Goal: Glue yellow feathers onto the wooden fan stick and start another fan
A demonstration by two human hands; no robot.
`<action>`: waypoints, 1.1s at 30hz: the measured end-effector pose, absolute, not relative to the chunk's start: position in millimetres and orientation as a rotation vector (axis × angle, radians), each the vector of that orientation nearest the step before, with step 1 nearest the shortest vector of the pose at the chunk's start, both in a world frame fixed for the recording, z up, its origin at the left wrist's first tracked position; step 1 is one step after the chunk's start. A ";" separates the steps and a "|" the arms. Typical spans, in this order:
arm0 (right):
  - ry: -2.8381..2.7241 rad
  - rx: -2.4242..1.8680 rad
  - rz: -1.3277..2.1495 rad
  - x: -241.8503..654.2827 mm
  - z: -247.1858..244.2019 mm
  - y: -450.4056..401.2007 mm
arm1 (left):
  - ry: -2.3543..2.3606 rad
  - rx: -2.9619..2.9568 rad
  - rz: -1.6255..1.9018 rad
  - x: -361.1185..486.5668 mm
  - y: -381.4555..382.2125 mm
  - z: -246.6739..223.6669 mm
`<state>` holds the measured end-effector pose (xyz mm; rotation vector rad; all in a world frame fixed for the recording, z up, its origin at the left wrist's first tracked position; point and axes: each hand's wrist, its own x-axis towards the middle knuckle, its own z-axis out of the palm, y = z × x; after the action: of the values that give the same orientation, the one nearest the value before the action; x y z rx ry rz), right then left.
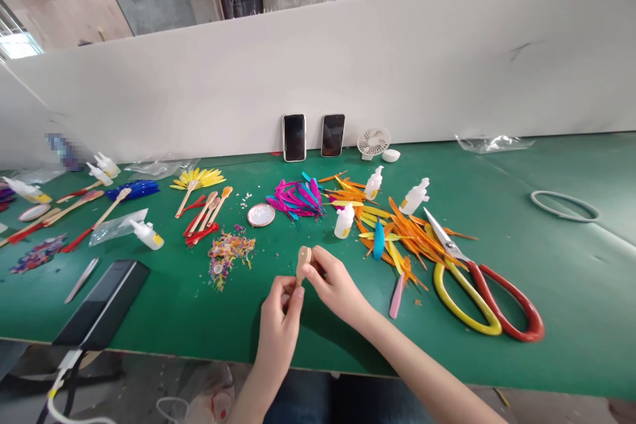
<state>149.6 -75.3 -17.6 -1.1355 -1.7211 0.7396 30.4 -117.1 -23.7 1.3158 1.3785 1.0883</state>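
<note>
Low over the table's near middle, my left hand (282, 315) is closed round the lower part of a small wooden handle (303, 260) with a rounded, layered head. My right hand (334, 278) pinches that head from the right, thumb and fingers together. Scraps of cut feather (231, 252) lie left of the hands. Beyond them is a pile of magenta and blue feathers (301, 199). Orange and yellow feathers (412, 235) spread to the right, with a white glue bottle (344, 221) at their edge.
Large scissors (472, 265) with yellow and red handles lie at right. A black power bank (102, 305) with a cable sits at left. Two phones (294, 138) and a small fan (373, 142) stand against the white partition (318, 66). A yellow feather fan (199, 179) lies further left.
</note>
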 end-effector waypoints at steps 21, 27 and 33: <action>-1.546 -1.123 0.883 141.1 -16.7 -83.4 | 1.242 1.093 1.132 29.6 -114.2 -27.2; -1.573 -1.169 0.849 142.6 -22.4 -81.2 | 1.309 0.999 1.198 27.8 -112.1 -19.6; -1.685 -1.148 0.823 141.0 -23.0 -80.9 | 1.288 1.169 1.114 29.0 -115.3 -26.2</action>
<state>141.0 -80.9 -23.0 -1.1480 -1.6851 0.8232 29.0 -115.3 -26.2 1.1685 1.2879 1.1135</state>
